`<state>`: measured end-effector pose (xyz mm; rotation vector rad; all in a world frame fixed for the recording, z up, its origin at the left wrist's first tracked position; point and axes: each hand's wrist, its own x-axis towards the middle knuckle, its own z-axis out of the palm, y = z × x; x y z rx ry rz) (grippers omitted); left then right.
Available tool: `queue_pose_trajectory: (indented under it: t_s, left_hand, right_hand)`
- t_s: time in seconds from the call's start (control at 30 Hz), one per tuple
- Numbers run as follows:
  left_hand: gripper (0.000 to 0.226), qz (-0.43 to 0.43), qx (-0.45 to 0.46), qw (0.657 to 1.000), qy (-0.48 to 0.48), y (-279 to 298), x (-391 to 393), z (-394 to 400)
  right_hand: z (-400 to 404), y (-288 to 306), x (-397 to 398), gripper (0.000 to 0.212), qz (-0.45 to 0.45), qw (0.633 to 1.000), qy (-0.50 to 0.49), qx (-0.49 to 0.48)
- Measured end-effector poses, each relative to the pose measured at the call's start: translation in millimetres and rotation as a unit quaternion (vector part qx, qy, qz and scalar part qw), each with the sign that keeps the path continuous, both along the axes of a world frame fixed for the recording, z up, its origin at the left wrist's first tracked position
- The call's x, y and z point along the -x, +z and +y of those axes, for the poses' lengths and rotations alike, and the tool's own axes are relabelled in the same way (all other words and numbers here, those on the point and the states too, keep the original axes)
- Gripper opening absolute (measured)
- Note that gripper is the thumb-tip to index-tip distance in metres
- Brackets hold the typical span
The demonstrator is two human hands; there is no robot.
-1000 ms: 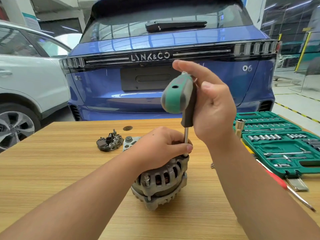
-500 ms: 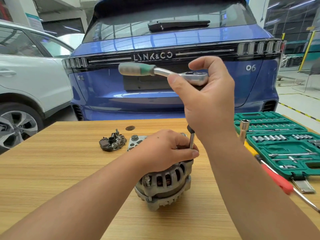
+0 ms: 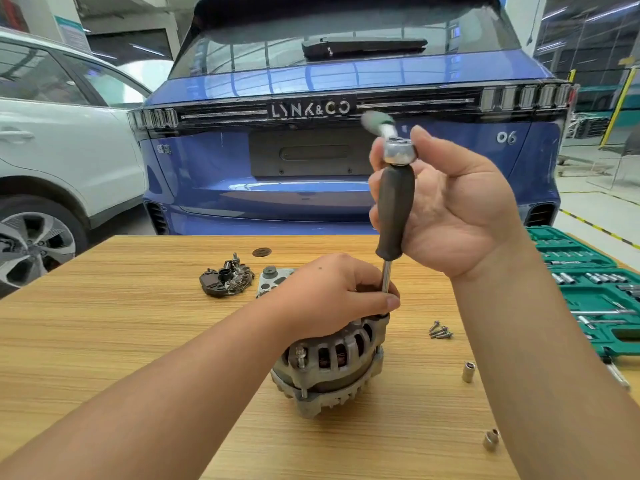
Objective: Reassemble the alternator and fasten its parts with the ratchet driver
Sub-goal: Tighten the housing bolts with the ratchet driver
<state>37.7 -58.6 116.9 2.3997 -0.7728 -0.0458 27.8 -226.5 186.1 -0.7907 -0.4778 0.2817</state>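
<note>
The left hand (image 3: 334, 292) lay clenched over the top of the alternator (image 3: 329, 365), fingers curled round its upper housing and the thumb tip pressed against the thin steel shaft of the ratchet driver (image 3: 394, 209) where it entered the casing. The right hand (image 3: 446, 209) was raised above, palm toward the camera, fingers wrapped behind the driver's dark upright extension handle and round the chrome ratchet head at its top; the green-and-grey ratchet handle pointed away toward the car and was blurred. The alternator stood near the middle of a light wooden table (image 3: 104, 341), its ribbed grey casing with slotted windows showing below the left hand, the pulley end down on the wood. Behind it, partly hidden by the left hand, lay a dark rectifier assembly (image 3: 227, 278) and beside that a pale metal cover plate (image 3: 272, 277), with a small dark disc (image 3: 261, 252) farther back. To the right of the alternator sat a small cluster of screws (image 3: 440, 330), and nearer the front edge two loose sockets (image 3: 468, 371) (image 3: 491, 439), well apart from one another. A green socket-set case (image 3: 588, 289) lay open at the table's right edge, its near part cut off by the right forearm. Beyond the table stood the tail of a blue car (image 3: 346, 188) and, to its left, a white car (image 3: 69, 150), in a workshop with yellow-and-black floor markings.
</note>
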Motion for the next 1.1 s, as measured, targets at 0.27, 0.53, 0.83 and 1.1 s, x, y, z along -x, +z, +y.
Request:
queue_pose_trajectory:
  t_s: [0.27,0.53,0.83,1.1]
  left_hand:
    - [0.012,-0.005,0.015,1.000,0.008,-1.7,-2.9,-1.6]
    - [0.010,0.002,0.021,1.000,0.023,-1.7,-2.1,-2.3]
    - [0.006,0.004,0.028,0.999,0.019,-1.8,-0.8,-1.7]
    - [0.010,0.001,0.004,1.000,0.014,0.0,1.3,-3.9]
  right_hand:
    - [19.3,-24.3,-10.5,0.027,-0.345,0.795,-0.498,0.039]
    - [22.8,-33.8,-12.5,0.028,-0.358,0.860,-0.360,0.060]
    - [11.9,-22.1,-12.5,0.048,-0.230,0.963,-0.135,0.027]
    - [26.6,-22.1,-3.9,0.020,-0.264,0.815,-0.488,0.166]
